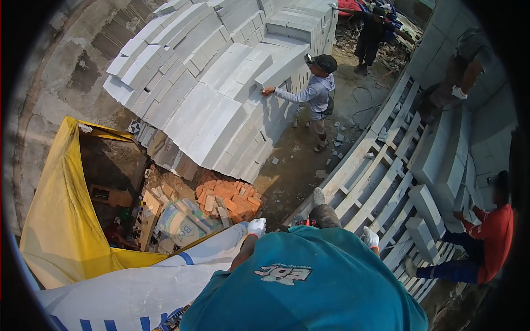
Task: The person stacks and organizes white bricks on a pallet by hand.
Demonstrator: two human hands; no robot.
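My teal shirt fills the lower middle of the view. My left hand, in a white glove, is beside the edge of a white tarp with blue marks. On the other side of my body, my right hand, also gloved, is over slatted wooden pallets. Neither hand shows a held thing, and the fingers are too small to make out. My bent leg and shoe show ahead of the shirt, by the pallets' edge.
Pale blocks form a large stack ahead, touched by a person in grey. Orange bricks lie near a yellow tarp. On the right, a person in red is by long blocks; other people stand farther off.
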